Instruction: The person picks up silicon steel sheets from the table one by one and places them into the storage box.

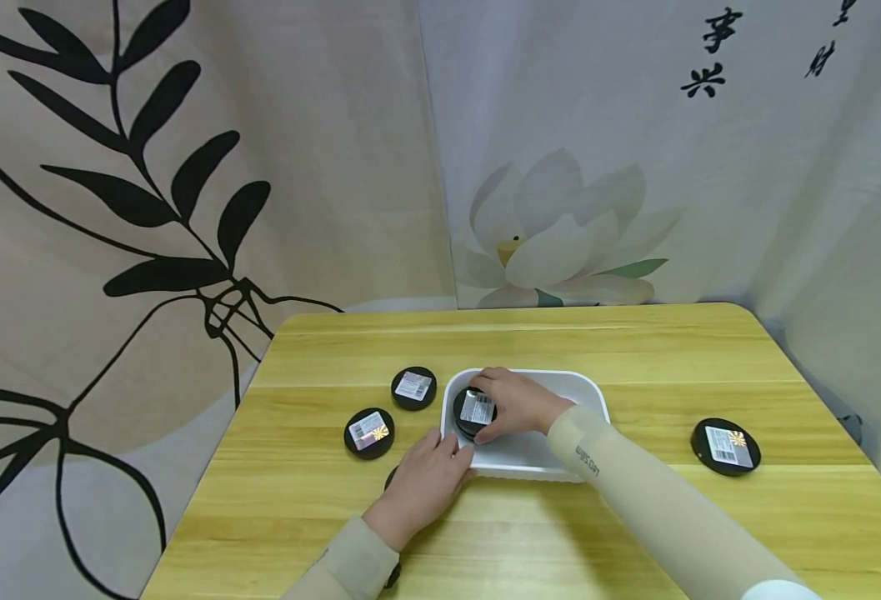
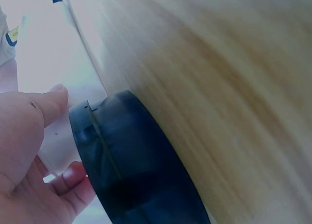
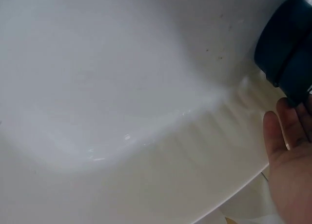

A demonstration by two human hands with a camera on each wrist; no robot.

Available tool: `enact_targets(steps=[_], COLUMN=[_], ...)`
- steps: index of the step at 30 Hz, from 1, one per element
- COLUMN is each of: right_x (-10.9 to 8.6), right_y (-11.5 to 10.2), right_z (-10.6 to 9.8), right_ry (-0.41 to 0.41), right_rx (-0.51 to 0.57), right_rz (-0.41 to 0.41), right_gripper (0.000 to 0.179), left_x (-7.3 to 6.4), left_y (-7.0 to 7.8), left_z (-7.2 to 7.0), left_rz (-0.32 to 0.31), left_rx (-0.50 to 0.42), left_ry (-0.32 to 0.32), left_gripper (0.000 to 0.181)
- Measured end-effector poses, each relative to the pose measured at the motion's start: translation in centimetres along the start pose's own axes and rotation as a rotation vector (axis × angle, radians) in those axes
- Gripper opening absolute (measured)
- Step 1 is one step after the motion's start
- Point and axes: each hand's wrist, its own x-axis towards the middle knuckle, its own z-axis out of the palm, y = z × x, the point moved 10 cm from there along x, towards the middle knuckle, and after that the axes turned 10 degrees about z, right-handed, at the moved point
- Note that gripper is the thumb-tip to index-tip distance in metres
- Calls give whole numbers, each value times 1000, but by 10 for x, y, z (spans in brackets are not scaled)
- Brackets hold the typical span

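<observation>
Inside the left end of a white plastic tray (image 1: 526, 475) is a black round tin (image 1: 478, 408) with a white barcode label on top. My right hand (image 1: 518, 404) grips this tin from above, its fingers on the far side and its thumb on the near side. In the right wrist view, fingertips meet the side of the dark tin (image 3: 285, 43) by the tray wall. My left hand (image 1: 425, 479) holds the tray's front left corner. Close beside it stands another black tin (image 2: 141, 160), mostly hidden under that hand in the head view.
Two labelled black tins, one at the back (image 1: 413, 388) and one nearer (image 1: 368, 433), lie left of the tray. Another tin (image 1: 726, 447) lies far right. Part of a dark round thing (image 1: 392, 575) shows by the left sleeve. A printed curtain (image 1: 350, 167) hangs behind the wooden table (image 1: 635, 350).
</observation>
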Motion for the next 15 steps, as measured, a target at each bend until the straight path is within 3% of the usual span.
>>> enact_targets(steps=[15], right_x=[2], right_y=[2], right_z=[3], right_ry=[-12], right_rx=[-48], right_rz=[-6], right_gripper=[90], left_x=[-1], left_y=[0], left_z=[0], left_rz=[-9], left_rx=[-18], left_ry=[0], left_gripper=[25])
